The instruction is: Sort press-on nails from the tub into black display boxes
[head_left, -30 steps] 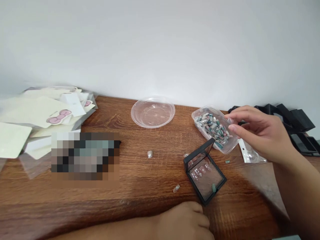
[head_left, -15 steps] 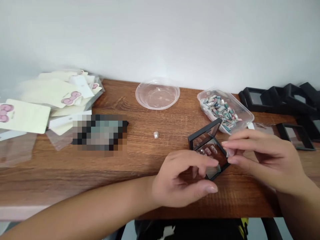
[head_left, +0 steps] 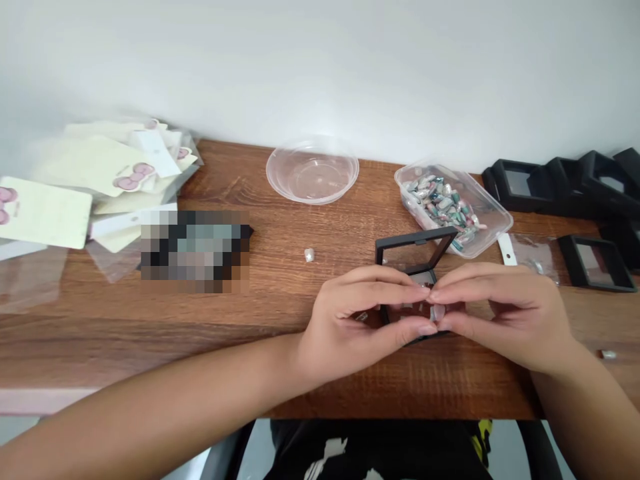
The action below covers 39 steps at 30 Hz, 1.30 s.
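A small pale press-on nail point(head_left: 438, 313) sits at the meeting fingertips of both hands. My left hand point(head_left: 363, 320) closes on it from the left, thumb below and fingers above. From the right, my right hand point(head_left: 510, 313) pinches the same nail. Directly beneath and behind them is a black display case point(head_left: 417, 238) with its clear-windowed lid raised. Several nails lie inside the case, mostly hidden by my fingers.
A clear tub point(head_left: 493, 223) of loose nails stands behind the case, beside a round clear dish point(head_left: 313, 200). Single nails lie on the wooden table point(head_left: 270, 267). Black cases point(head_left: 597, 263) are at right, bow-printed cards point(head_left: 50, 217) at left, with a pixelated dark object point(head_left: 200, 250) nearby.
My left hand has come in to the nail that my right hand held, and the fingertips now meet. The open case is turned slightly. The whole view has shifted a little.
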{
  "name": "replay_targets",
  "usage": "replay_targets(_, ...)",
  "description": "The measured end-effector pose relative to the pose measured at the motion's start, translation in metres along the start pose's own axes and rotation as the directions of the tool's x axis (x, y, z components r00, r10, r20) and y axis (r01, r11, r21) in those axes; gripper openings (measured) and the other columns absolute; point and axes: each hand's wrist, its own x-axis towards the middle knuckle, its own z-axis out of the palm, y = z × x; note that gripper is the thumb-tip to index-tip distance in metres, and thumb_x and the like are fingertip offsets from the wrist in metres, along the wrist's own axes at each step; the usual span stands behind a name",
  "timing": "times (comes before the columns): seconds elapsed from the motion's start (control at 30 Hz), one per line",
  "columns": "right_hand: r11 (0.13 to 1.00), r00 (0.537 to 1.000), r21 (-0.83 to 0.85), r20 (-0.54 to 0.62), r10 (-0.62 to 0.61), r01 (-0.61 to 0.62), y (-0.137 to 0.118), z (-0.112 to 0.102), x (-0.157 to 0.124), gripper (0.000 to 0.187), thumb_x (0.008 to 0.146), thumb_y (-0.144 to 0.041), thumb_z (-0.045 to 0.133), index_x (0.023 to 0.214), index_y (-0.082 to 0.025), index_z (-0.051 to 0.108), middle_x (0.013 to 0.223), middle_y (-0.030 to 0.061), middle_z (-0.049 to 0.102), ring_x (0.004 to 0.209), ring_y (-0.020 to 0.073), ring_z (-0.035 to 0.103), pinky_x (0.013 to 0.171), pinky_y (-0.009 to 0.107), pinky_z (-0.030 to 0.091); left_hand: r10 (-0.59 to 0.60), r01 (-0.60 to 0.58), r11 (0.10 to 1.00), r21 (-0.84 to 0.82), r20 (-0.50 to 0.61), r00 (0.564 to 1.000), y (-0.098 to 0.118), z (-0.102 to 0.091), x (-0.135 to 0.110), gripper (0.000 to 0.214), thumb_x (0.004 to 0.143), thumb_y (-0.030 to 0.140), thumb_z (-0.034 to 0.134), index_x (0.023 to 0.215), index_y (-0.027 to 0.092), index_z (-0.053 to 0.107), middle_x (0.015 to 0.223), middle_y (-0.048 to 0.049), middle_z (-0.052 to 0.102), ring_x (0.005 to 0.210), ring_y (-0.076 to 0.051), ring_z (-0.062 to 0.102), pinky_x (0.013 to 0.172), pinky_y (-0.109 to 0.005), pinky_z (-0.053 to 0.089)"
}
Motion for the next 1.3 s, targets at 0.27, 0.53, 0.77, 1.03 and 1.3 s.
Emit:
replay_targets(0.27,0.995,0.999,-0.102,-0.039,-0.021,0.017,-0.004,0.005,0.001,0.015,0.084,-0.013,0.075,0.098,-0.018,0.074,0.084,0.0036,0.077,0.073,0.0115,0.072,0.063,0.019,0.06,0.051,-0.052,0.998,0.043,0.032,0.998,0.006,-0.001,-0.001,0.011,0.086,0.01,0.073,0.097,0.013,0.073,0.094,-0.0079,0.074,0.081,-0.01,0.072,0.074,-0.016,0.06)
replay_targets(0.53,0.99,1.0,-0.135,0.009,-0.026,0.027,-0.006,0.007,0.001,0.012,0.085,-0.015,0.074,0.096,-0.019,0.072,0.083,0.0035,0.078,0.072,0.0126,0.073,0.064,0.02,0.061,-0.011,0.012,1.0,-0.021,0.066,0.998,0.005,-0.001,0.0,0.014,0.08,0.011,0.074,0.093,0.013,0.07,0.085,-0.0063,0.07,0.073,-0.011,0.068,0.065,-0.018,0.058)
replay_targets(0.77,0.985,0.997,-0.164,0.046,-0.054,0.061,-0.01,0.007,0.002,0.01,0.088,-0.021,0.073,0.098,-0.02,0.072,0.086,0.0045,0.079,0.077,0.0138,0.075,0.069,0.023,0.063,-0.038,0.047,0.993,-0.105,0.09,0.995,0.005,-0.001,0.0,0.015,0.077,0.011,0.075,0.09,0.013,0.069,0.079,-0.0053,0.07,0.066,-0.011,0.064,0.061,-0.019,0.055)
replay_targets(1.03,0.95,0.987,-0.269,0.03,-0.156,0.158,-0.013,0.012,0.003,0.007,0.09,-0.016,0.068,0.096,-0.018,0.071,0.085,0.0063,0.079,0.076,0.0119,0.074,0.07,0.021,0.062,0.04,-0.037,0.998,-0.051,0.052,0.998,0.006,0.002,-0.004,0.016,0.075,0.008,0.073,0.089,0.013,0.067,0.077,-0.006,0.072,0.071,-0.013,0.069,0.067,-0.021,0.059)
replay_targets(1.3,0.956,0.99,-0.261,0.038,-0.132,0.138,-0.014,0.011,0.001,0.012,0.09,-0.013,0.065,0.099,-0.019,0.07,0.087,0.0053,0.079,0.076,0.0118,0.075,0.069,0.02,0.063,-0.004,0.003,0.998,-0.058,-0.019,1.0,0.007,0.006,-0.007,0.016,0.075,0.012,0.078,0.088,0.016,0.07,0.076,-0.0055,0.076,0.063,-0.013,0.07,0.061,-0.023,0.061)
